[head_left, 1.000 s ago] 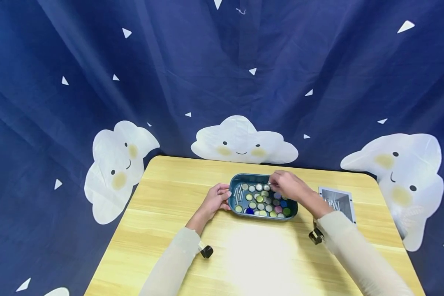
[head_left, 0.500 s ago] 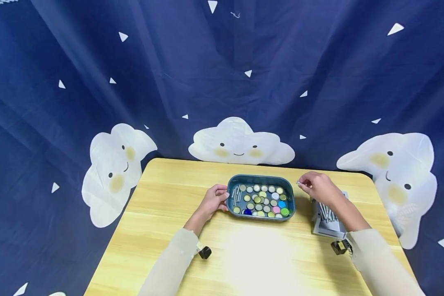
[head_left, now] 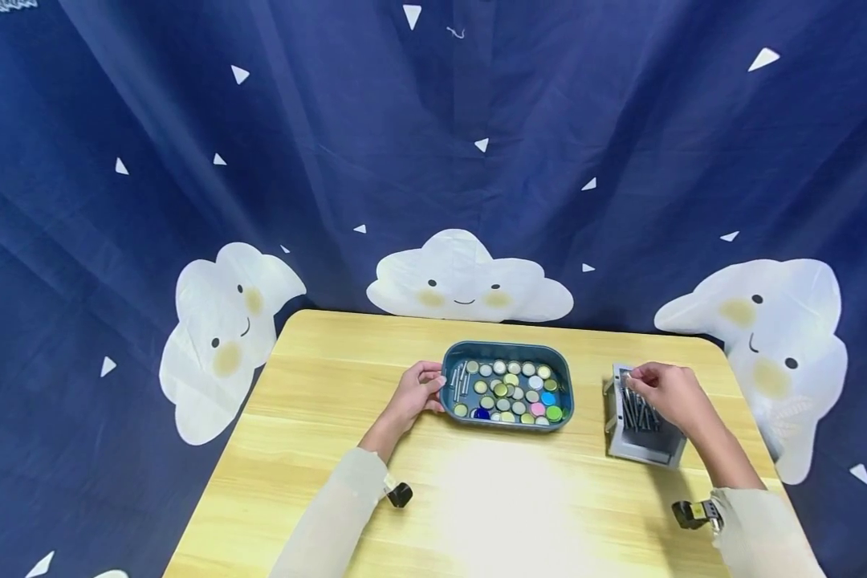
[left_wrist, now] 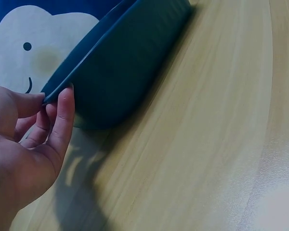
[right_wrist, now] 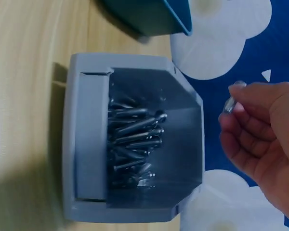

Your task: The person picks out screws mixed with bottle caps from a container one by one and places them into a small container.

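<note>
The hands are apart: the left hand [head_left: 413, 393] pinches the left rim of the tray [head_left: 509, 426], near the table's [head_left: 354, 345] far edge; the right hand [head_left: 675, 391] pinches a metal piece [right_wrist: 230, 103] above the bin's [head_left: 643, 454] far edge. A strip of wood separates tray from bin; a wider stretch fronts both.

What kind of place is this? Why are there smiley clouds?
Probably an indoor work corner, though I can't tell which building. Blue cloth printed with smiling clouds hangs behind a table, which holds a tray and a grey bin.
</note>
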Motion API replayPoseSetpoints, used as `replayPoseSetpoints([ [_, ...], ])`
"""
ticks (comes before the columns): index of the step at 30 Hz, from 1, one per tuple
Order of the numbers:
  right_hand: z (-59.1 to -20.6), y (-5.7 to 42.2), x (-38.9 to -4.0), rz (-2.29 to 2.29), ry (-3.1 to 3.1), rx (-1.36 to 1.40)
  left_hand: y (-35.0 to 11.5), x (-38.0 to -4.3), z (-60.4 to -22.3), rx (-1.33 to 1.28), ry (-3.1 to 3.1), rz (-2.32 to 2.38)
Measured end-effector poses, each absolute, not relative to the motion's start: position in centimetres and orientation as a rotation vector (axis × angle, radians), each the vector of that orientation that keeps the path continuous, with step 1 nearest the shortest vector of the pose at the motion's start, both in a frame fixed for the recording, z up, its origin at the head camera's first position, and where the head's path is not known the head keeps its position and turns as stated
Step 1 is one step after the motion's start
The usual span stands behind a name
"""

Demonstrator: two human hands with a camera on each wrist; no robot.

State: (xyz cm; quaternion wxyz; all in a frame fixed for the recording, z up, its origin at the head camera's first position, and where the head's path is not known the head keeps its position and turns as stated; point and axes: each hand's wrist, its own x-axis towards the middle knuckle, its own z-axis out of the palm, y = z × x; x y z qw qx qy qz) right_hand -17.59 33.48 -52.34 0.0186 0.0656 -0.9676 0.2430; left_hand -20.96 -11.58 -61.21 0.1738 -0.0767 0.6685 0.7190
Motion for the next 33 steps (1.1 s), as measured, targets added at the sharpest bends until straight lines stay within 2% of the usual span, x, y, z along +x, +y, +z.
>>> replayPoseSetpoints([
  [14, -55.7, 33.2, -17.1, 0.7, -2.984, -0.281, -11.7, -20.8, -61.3, -0.219, 1.902, 2.041],
  [24, -57.6, 32.2, -17.2, 0.639, -3.067, -0.284, -11.6, -20.7, -61.1, -0.217, 1.897, 2.049],
  [33, -57.5, 32.0, -17.1, 0.61, -3.052, -0.216, -11.6, -20.7, -61.0, -0.211, 1.891, 2.055],
])
